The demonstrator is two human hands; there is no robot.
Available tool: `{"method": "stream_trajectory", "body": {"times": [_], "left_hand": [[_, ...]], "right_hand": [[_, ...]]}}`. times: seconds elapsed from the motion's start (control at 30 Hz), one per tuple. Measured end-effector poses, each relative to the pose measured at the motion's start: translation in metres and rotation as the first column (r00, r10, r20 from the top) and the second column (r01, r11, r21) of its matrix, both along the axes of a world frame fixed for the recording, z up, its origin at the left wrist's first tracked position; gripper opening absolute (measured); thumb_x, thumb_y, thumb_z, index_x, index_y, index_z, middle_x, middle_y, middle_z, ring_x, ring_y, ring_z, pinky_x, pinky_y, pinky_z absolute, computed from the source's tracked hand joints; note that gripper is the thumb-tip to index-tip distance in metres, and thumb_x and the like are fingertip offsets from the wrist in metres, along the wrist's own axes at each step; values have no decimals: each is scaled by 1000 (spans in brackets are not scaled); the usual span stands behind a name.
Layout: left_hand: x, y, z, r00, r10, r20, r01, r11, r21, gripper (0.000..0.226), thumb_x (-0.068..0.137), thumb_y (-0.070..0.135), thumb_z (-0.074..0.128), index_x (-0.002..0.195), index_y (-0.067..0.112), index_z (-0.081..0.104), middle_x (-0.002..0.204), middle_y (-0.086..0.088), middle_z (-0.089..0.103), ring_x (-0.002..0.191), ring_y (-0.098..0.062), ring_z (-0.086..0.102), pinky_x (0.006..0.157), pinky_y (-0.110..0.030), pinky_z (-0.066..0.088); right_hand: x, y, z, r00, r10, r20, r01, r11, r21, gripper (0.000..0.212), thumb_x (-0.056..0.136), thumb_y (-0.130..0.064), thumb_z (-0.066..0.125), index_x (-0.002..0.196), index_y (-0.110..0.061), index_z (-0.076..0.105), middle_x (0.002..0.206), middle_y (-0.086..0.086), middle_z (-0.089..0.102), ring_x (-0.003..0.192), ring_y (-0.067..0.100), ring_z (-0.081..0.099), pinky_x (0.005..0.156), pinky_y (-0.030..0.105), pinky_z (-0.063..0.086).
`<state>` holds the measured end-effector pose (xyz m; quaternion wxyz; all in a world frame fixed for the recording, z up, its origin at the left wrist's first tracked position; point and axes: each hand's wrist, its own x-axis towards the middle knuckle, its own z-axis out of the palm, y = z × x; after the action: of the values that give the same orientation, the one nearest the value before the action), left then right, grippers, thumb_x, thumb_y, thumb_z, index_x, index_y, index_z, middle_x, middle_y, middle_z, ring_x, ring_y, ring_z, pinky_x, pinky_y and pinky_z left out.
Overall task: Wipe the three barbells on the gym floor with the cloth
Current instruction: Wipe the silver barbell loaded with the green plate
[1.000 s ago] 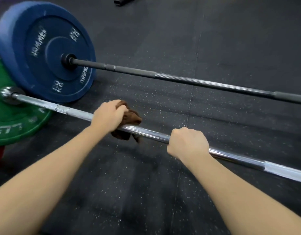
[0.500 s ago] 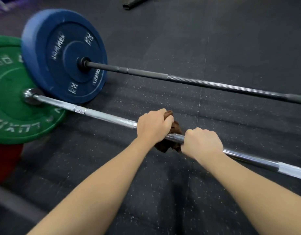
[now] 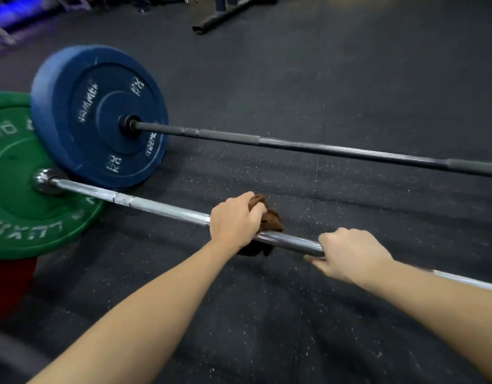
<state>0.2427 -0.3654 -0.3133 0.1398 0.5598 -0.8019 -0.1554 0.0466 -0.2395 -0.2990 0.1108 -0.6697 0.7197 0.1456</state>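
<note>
Head view: the left hand grips the crumpled brown cloth, which is wrapped round the shaft of the chrome steel barbell. It sits well apart from the green round rubber plate at that bar's end. The right hand curls over the same shaft, farther from the green plate. Its outline is motion-blurred, so the firmness of its hold cannot be told.

Change: one second ago the cloth sat nearer the green plate; it has since travelled along the shaft away from it. Half a second ago the two hands almost touched. The right hand has now shifted farther from the green plate, leaving bare shaft between the hands. Judgement: the stretch nearest the green plate is wiped, and the freed stretch is next.

The black steel barbell lies beyond the green plate on the black speckled rubber gym floor, and neither hand touches it. A red plate shows partly beneath the green plate.

Markings: the blue round rubber plate on the black barbell reads "HAMMER", "STRENG…" and "20 KG" twice. The green plate's white lettering is inverted and cut off, so it is not legible.
</note>
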Motion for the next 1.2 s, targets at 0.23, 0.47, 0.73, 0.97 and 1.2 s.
{"method": "stream_trajectory", "body": {"times": [0.23,0.47,0.73,0.97,1.2], "left_hand": [[-4,0,6,999,44,10,-44,997,71,32,85,51,40,83,26,59,84,1,70,83,-30,62,79,-41,49],[-9,6,10,993,77,92,-82,995,51,28,93,50,45,94,29,63,94,-3,72,90,-33,64,84,-43,50],[-14,19,21,980,72,186,-88,993,80,27,102,41,45,97,17,56,96,-6,67,88,-33,58,82,-43,48],[-14,18,28,969,-25,244,-20,983,181,29,105,44,42,102,17,52,100,-1,59,91,-28,55,85,-41,44],[20,-9,34,985,-95,143,59,969,239,23,105,44,46,96,28,60,100,-1,69,95,-26,61,83,-38,42]], "right_hand": [[0,3,-3,998,20,67,-15,997,-74,11,96,-29,49,94,-19,53,99,5,68,87,32,68,67,35,45],[-4,9,0,987,86,133,-69,990,-127,14,98,-30,53,102,-17,57,106,7,68,93,33,67,70,36,43],[-23,23,0,982,86,169,-79,996,-51,39,97,-49,51,116,-16,49,93,2,53,81,29,53,69,35,42],[-41,26,8,992,-53,117,43,995,90,37,91,-56,54,99,-19,57,86,-2,55,83,28,58,75,34,45],[-65,45,14,956,-243,165,199,949,246,31,90,-42,51,82,-14,61,69,-1,67,59,21,65,69,29,55]]}}
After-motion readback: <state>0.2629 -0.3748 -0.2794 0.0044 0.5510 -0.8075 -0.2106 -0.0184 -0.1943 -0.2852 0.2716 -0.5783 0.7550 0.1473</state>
